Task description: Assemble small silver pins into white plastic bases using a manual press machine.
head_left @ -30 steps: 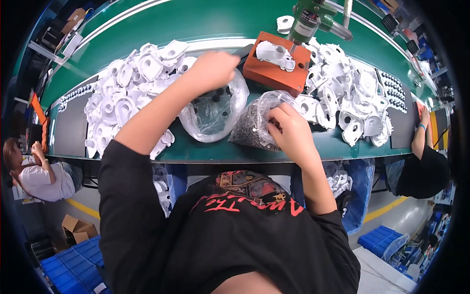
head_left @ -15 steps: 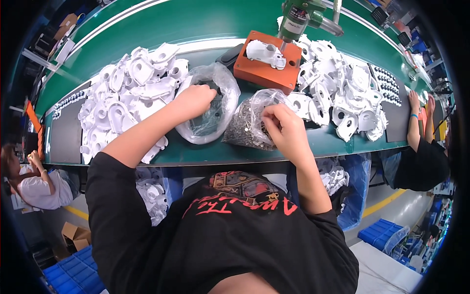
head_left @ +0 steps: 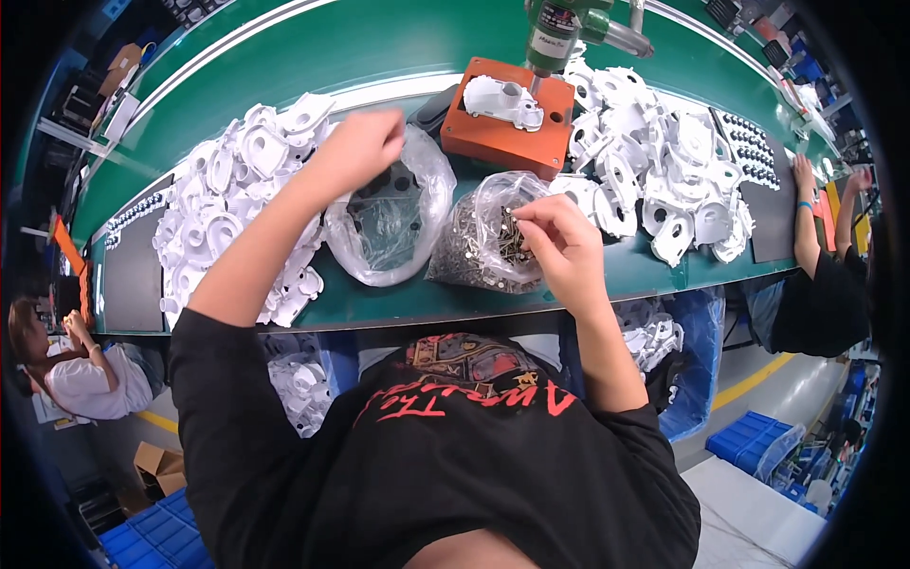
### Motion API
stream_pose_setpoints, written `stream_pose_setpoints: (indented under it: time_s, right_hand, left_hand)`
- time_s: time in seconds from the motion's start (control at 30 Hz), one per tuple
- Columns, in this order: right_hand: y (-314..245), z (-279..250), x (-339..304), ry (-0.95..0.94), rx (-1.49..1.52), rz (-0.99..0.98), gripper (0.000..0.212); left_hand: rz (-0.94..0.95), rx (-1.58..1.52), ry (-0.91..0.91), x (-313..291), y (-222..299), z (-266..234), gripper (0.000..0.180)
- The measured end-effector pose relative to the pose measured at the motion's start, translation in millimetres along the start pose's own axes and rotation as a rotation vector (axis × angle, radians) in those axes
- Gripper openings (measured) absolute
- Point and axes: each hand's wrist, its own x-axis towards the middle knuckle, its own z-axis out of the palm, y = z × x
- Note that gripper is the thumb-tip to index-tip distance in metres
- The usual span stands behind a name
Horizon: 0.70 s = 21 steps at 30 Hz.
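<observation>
My left hand (head_left: 358, 144), slightly smeared by motion, is raised over the far left rim of a clear plastic bag (head_left: 433, 199), fingers curled together. Whatever those fingers hold is hidden. Some dark round pieces (head_left: 402, 182) show inside this bag. Thumb and forefinger of my right hand (head_left: 569, 248) are pinched together above a second clear bag (head_left: 464, 248) full of small metal screws or pins (head_left: 512, 248). What sits in that pinch is too small to make out. Beyond the bags, a white plastic housing (head_left: 502, 101) lies on an orange fixture block (head_left: 474, 142).
A green machine head (head_left: 557, 33) hangs over the fixture. White housings are heaped at left (head_left: 223, 190) and right (head_left: 654, 156). Dark mats (head_left: 133, 275) with rows of small parts lie farther out. Blue bins (head_left: 697, 379) stand below the table edge. Other people work at both sides.
My left hand has lifted out of the left bag, moving away and slightly left. My right hand remains at the screw bag, its pinched fingertips shifted slightly right. The whole view has shifted a little.
</observation>
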Motion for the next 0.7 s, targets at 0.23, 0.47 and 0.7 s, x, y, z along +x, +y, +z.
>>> stream_pose_setpoints:
  time_s: [0.23,0.47,0.7]
  right_hand:
    - [-1,-1,-3,0.048,0.053,0.037,0.012]
    - [-4,-23,-16,0.181,0.323,0.217,0.011]
    - [1,-41,-6,0.253,0.394,0.166,0.011]
  left_hand:
    - [0.088,-0.387,0.005,123,27,3,0.022]
    - [0.017,-0.479,-0.23,183,28,50,0.015]
    - [-0.09,-0.414,-0.398,198,32,54,0.012]
